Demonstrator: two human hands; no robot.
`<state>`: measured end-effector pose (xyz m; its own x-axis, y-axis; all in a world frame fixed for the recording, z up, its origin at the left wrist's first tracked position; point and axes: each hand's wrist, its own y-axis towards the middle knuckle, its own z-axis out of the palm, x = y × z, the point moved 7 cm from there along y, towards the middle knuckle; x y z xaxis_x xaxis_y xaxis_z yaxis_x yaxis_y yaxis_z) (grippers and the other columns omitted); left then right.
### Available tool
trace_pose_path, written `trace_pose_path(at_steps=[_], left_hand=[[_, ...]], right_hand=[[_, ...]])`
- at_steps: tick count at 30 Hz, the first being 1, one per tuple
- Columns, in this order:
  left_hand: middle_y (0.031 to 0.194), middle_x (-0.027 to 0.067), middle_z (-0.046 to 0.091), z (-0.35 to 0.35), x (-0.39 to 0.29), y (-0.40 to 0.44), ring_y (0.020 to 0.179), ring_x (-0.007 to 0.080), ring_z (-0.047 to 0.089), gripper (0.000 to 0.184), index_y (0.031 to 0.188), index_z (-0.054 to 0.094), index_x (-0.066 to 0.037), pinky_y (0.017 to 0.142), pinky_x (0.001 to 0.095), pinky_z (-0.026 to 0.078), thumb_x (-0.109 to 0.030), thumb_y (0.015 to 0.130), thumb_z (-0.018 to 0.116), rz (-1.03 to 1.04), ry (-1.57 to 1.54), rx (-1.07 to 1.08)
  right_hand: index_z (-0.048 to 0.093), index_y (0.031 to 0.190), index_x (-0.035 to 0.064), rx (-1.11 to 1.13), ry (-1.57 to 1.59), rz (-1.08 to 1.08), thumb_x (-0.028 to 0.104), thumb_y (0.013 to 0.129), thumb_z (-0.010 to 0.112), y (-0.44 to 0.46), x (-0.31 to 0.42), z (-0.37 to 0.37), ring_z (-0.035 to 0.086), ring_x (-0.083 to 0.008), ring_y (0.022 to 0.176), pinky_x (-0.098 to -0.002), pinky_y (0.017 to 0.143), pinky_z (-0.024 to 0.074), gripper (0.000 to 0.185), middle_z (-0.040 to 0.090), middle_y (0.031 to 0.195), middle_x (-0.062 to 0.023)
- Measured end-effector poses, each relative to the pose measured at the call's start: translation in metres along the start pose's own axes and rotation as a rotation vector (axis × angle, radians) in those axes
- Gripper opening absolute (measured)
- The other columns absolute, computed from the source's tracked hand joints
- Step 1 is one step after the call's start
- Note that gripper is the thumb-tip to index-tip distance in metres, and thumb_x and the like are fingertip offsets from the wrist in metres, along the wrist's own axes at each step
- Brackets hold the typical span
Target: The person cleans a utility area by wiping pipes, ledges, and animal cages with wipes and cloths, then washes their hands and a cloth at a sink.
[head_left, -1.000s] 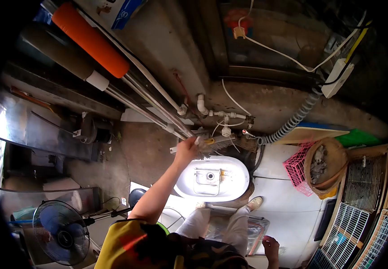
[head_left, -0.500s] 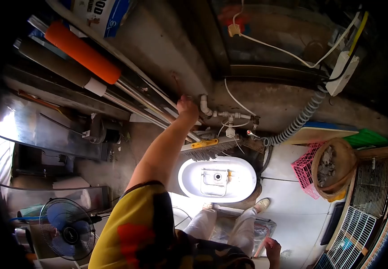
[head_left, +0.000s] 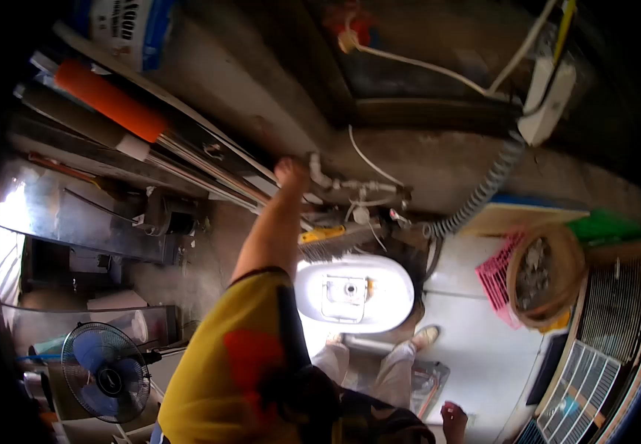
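Observation:
My left hand reaches to the wall corner, just left of the white pipe elbow. Its fingers look curled together beside a long pale pole, and what they hold is hidden and blurred. Below it, the grey mop head with a yellow clamp rests at the back rim of the white oval basin. Long handles with an orange grip run up to the left. My right hand hangs low at the right of my body; its fingers are too blurred to read.
A standing fan is at lower left. On the right are a pink basket, a round container with grey lumps and wire racks. A coiled grey hose and a white power strip hang at upper right.
My left hand has left the mop's lower handle and moved up to the wall corner beside the pipe. The mop head now shows fully behind the basin. The view has shifted slightly.

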<state>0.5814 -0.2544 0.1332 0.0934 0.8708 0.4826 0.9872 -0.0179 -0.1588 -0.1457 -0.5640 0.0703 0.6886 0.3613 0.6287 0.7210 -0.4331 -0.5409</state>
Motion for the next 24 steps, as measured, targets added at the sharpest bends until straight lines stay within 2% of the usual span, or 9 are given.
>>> trace_pose_path(at_steps=[1,6,9,13,16,18,20,23,24], left_hand=[[0.108,0.0089,0.062,0.012,0.001,0.003,0.105,0.0226,0.058,0.024,0.096,0.068,-0.013,0.078,0.0382,0.048,-0.021,0.084,0.050,0.021,0.050,-0.203],[0.096,0.0040,0.067,-0.003,-0.005,0.007,0.093,0.0220,0.062,0.018,0.088,0.071,-0.018,0.067,0.0334,0.050,-0.020,0.082,0.054,0.103,0.086,-0.012],[0.087,0.0005,0.068,0.003,-0.017,0.000,0.090,0.0180,0.063,0.016,0.086,0.071,-0.018,0.063,0.0320,0.050,-0.021,0.081,0.056,0.265,0.262,-0.109],[0.082,-0.0033,0.068,-0.009,-0.017,-0.013,0.090,0.0178,0.064,0.014,0.086,0.071,-0.020,0.062,0.0335,0.049,-0.022,0.078,0.060,0.187,0.239,-0.075],[0.095,0.0058,0.066,-0.058,-0.026,-0.063,0.093,0.0239,0.060,0.019,0.093,0.069,-0.014,0.068,0.0357,0.049,-0.020,0.079,0.058,0.231,0.061,-0.123],[0.100,0.0145,0.060,-0.104,-0.026,-0.123,0.097,0.0274,0.059,0.025,0.099,0.062,-0.004,0.074,0.0389,0.051,-0.010,0.076,0.057,0.338,0.004,-0.300],[0.095,0.0130,0.058,-0.112,-0.020,-0.156,0.091,0.0279,0.059,0.020,0.092,0.059,-0.004,0.068,0.0382,0.053,-0.006,0.073,0.056,0.423,-0.291,-0.383],[0.085,0.0101,0.054,-0.133,0.002,-0.207,0.084,0.0275,0.057,0.015,0.085,0.057,-0.004,0.062,0.0366,0.051,-0.004,0.070,0.055,0.488,-0.464,-0.500],[0.083,0.0096,0.053,-0.142,0.011,-0.222,0.081,0.0266,0.056,0.013,0.082,0.056,-0.004,0.061,0.0361,0.050,-0.004,0.069,0.056,0.520,-0.512,-0.542]], right_hand=[[0.064,0.096,0.0022,-0.036,0.013,0.016,0.012,0.082,0.062,-0.010,-0.010,-0.001,0.066,-0.0190,0.070,-0.0287,0.062,0.0516,0.017,0.067,0.081,-0.0117],[0.064,0.099,-0.0003,-0.015,0.144,0.138,0.012,0.082,0.063,-0.031,-0.037,0.005,0.064,-0.0156,0.069,-0.0269,0.060,0.0507,0.021,0.067,0.082,-0.0104],[0.064,0.101,0.0001,0.014,0.118,0.149,0.014,0.082,0.064,-0.037,-0.033,0.014,0.065,-0.0164,0.072,-0.0274,0.062,0.0510,0.023,0.067,0.084,-0.0108],[0.064,0.100,-0.0001,0.033,0.147,0.105,0.013,0.081,0.064,-0.043,-0.029,0.030,0.066,-0.0183,0.072,-0.0290,0.063,0.0517,0.023,0.068,0.085,-0.0114],[0.065,0.098,0.0003,0.070,0.104,0.091,0.012,0.081,0.064,-0.031,-0.008,0.035,0.066,-0.0179,0.073,-0.0295,0.063,0.0512,0.021,0.067,0.084,-0.0115],[0.065,0.097,0.0010,0.000,0.091,-0.069,0.011,0.080,0.064,-0.013,0.029,0.028,0.065,-0.0180,0.074,-0.0297,0.064,0.0506,0.020,0.067,0.084,-0.0117],[0.065,0.095,0.0020,-0.046,0.074,-0.230,0.010,0.081,0.062,0.013,0.085,0.015,0.063,-0.0187,0.077,-0.0305,0.067,0.0493,0.016,0.066,0.085,-0.0116],[0.064,0.094,0.0000,-0.045,0.269,-0.229,0.004,0.083,0.060,0.072,0.197,0.003,0.062,-0.0176,0.080,-0.0280,0.070,0.0476,0.012,0.064,0.087,-0.0112],[0.064,0.096,-0.0011,-0.069,0.362,-0.363,0.002,0.085,0.059,0.088,0.255,-0.004,0.061,-0.0150,0.082,-0.0258,0.074,0.0469,0.013,0.065,0.088,-0.0105]])
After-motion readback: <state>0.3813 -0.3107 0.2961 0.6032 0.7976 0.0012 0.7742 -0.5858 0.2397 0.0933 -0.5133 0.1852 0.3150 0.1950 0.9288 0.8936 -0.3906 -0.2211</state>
